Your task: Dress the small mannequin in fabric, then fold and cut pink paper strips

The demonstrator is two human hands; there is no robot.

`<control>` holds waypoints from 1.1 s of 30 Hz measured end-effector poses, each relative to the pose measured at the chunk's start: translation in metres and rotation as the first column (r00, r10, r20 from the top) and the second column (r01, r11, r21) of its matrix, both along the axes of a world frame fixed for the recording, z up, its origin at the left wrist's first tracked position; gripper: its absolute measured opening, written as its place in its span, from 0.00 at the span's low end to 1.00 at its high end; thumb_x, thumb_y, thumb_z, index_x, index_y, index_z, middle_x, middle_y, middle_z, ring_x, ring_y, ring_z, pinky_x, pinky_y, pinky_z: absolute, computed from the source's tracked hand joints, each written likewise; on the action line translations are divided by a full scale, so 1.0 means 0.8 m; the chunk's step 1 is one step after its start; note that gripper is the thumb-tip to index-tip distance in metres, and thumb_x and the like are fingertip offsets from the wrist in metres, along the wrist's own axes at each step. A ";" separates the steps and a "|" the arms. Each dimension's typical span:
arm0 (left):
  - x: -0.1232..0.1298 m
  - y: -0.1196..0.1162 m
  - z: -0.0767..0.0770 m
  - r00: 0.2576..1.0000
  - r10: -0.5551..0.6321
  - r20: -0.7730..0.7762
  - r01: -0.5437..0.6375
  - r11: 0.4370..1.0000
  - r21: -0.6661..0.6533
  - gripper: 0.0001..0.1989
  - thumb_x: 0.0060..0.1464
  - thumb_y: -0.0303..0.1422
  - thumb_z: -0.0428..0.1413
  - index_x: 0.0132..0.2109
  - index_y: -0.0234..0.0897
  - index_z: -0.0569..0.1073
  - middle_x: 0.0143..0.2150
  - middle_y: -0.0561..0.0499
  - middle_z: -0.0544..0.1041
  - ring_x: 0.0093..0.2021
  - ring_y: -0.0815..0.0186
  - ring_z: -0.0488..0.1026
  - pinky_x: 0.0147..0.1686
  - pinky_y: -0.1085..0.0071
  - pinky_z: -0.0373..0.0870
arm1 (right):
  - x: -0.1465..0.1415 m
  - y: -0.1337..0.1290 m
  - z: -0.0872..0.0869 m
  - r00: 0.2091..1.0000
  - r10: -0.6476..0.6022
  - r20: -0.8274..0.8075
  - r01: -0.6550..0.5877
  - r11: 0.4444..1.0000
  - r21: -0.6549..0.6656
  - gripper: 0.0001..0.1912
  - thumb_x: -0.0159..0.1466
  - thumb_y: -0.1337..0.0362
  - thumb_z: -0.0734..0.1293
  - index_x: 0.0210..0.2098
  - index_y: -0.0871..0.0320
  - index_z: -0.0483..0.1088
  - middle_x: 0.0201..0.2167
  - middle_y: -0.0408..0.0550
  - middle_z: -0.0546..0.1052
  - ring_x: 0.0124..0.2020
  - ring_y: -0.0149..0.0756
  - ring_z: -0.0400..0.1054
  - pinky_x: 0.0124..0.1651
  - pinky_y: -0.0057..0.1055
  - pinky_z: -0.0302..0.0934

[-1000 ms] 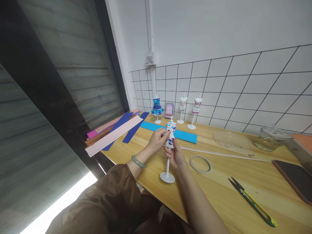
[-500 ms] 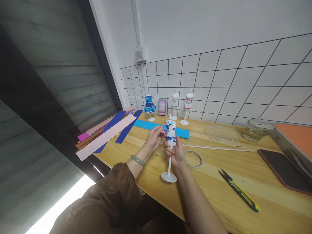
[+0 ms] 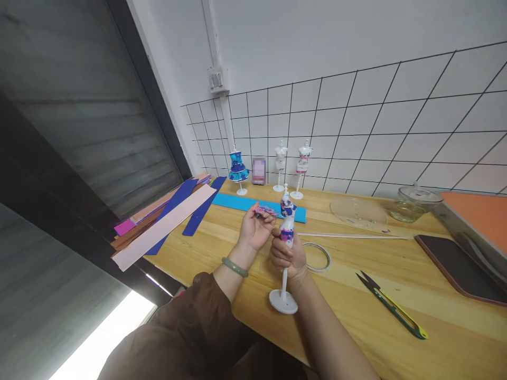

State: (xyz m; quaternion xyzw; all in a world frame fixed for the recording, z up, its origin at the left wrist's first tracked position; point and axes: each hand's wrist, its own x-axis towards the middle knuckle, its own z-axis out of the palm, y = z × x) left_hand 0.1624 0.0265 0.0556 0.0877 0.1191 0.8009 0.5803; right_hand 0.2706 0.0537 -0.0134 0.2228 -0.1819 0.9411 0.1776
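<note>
My right hand [image 3: 288,258] is wrapped round the lower body and stem of a small white dress-form mannequin [image 3: 288,224], decorated with blue, purple and pink patches. Its round white base hangs over the table's near edge. My left hand [image 3: 255,229], with a green bangle on the wrist, pinches a small pink-and-purple patterned piece [image 3: 265,211]. That piece is just left of the mannequin, apart from it; its material is too small to tell. A roll of tape [image 3: 328,258] lies flat on the table beside my right hand.
Along the wall stand a mannequin in a blue dress [image 3: 238,168], a phone [image 3: 259,171] and two pale mannequins [image 3: 280,158]. Coloured strips [image 3: 166,224] overhang the table's left edge. Thread snips [image 3: 392,306], a clear plate [image 3: 358,212], a glass bowl [image 3: 415,203] and a dark tray [image 3: 455,269] lie rightward.
The mannequin has turned about its stem and moved slightly right, nearer to me. My left hand has drawn away from it with the patterned piece, the palm turning upward.
</note>
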 end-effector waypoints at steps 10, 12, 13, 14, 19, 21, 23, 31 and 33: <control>-0.066 -0.005 -0.027 0.919 0.015 -0.393 -0.064 0.992 -0.112 0.12 0.46 0.33 0.60 0.29 0.35 0.63 0.28 0.51 0.72 0.30 0.69 0.72 0.30 0.72 0.67 | 0.002 0.001 0.000 0.999 -0.049 0.020 0.051 0.987 -0.151 0.16 0.67 0.58 0.53 0.32 0.61 0.64 0.10 0.32 0.60 0.06 0.16 0.37 0.06 0.09 0.37; -0.065 -0.013 -0.033 0.832 -0.055 -0.552 -0.002 0.995 -0.103 0.15 0.42 0.31 0.63 0.29 0.35 0.61 0.31 0.51 0.73 0.32 0.68 0.72 0.31 0.71 0.68 | -0.001 0.001 -0.003 0.996 -0.068 0.063 0.078 0.982 -0.174 0.15 0.67 0.58 0.52 0.34 0.61 0.64 0.12 0.33 0.62 0.07 0.16 0.41 0.07 0.08 0.37; -0.065 -0.017 -0.036 0.786 -0.085 -0.612 0.020 0.993 -0.113 0.17 0.41 0.30 0.64 0.28 0.35 0.60 0.31 0.51 0.74 0.31 0.69 0.72 0.31 0.72 0.68 | -0.002 0.000 -0.005 0.994 -0.073 0.086 0.088 0.980 -0.181 0.15 0.67 0.58 0.52 0.35 0.61 0.64 0.13 0.33 0.62 0.08 0.16 0.42 0.07 0.08 0.36; -0.066 -0.020 -0.039 0.745 -0.112 -0.658 0.035 0.991 -0.130 0.18 0.40 0.30 0.64 0.28 0.35 0.59 0.31 0.52 0.74 0.30 0.70 0.72 0.30 0.73 0.67 | -0.003 0.000 -0.006 0.991 -0.075 0.111 0.095 0.979 -0.183 0.15 0.67 0.58 0.52 0.35 0.61 0.63 0.14 0.33 0.62 0.08 0.16 0.43 0.07 0.08 0.36; -0.068 -0.023 -0.050 0.548 -0.107 -0.829 0.038 0.994 -0.104 0.17 0.43 0.35 0.63 0.39 0.35 0.67 0.36 0.48 0.74 0.32 0.69 0.72 0.31 0.71 0.67 | -0.007 -0.006 -0.011 0.972 -0.048 0.228 0.088 0.982 -0.164 0.17 0.67 0.57 0.52 0.37 0.62 0.64 0.14 0.33 0.61 0.09 0.17 0.44 0.08 0.10 0.37; -0.065 -0.022 -0.049 0.358 0.000 -0.934 -0.055 0.998 -0.021 0.15 0.47 0.37 0.59 0.41 0.35 0.70 0.35 0.48 0.74 0.32 0.68 0.71 0.33 0.70 0.67 | -0.008 -0.009 -0.012 0.961 -0.046 0.272 0.086 0.987 -0.136 0.18 0.67 0.56 0.50 0.37 0.62 0.64 0.15 0.33 0.61 0.09 0.17 0.44 0.08 0.10 0.37; -0.062 -0.022 -0.046 0.078 0.146 -0.986 -0.165 0.977 0.131 0.11 0.50 0.36 0.56 0.41 0.36 0.73 0.36 0.47 0.74 0.36 0.65 0.70 0.37 0.68 0.66 | -0.009 -0.010 -0.013 0.943 -0.064 0.327 0.093 0.993 -0.074 0.18 0.67 0.56 0.51 0.38 0.61 0.65 0.15 0.33 0.61 0.09 0.17 0.43 0.09 0.11 0.40; -0.062 -0.015 -0.042 -0.576 0.311 -0.756 -0.115 0.884 0.452 0.09 0.56 0.31 0.48 0.36 0.39 0.73 0.34 0.45 0.73 0.39 0.61 0.66 0.42 0.65 0.59 | -0.013 -0.013 -0.011 0.881 -0.107 0.462 0.105 0.994 0.031 0.18 0.65 0.53 0.54 0.31 0.59 0.66 0.15 0.33 0.60 0.09 0.18 0.38 0.11 0.16 0.50; -0.065 -0.012 -0.044 -0.634 0.310 -0.708 -0.101 0.875 0.474 0.08 0.55 0.30 0.48 0.35 0.38 0.72 0.33 0.45 0.72 0.39 0.60 0.65 0.40 0.65 0.58 | -0.012 -0.012 -0.011 0.879 -0.089 0.469 0.082 0.996 0.034 0.21 0.66 0.53 0.52 0.29 0.60 0.66 0.13 0.33 0.59 0.09 0.19 0.37 0.12 0.17 0.52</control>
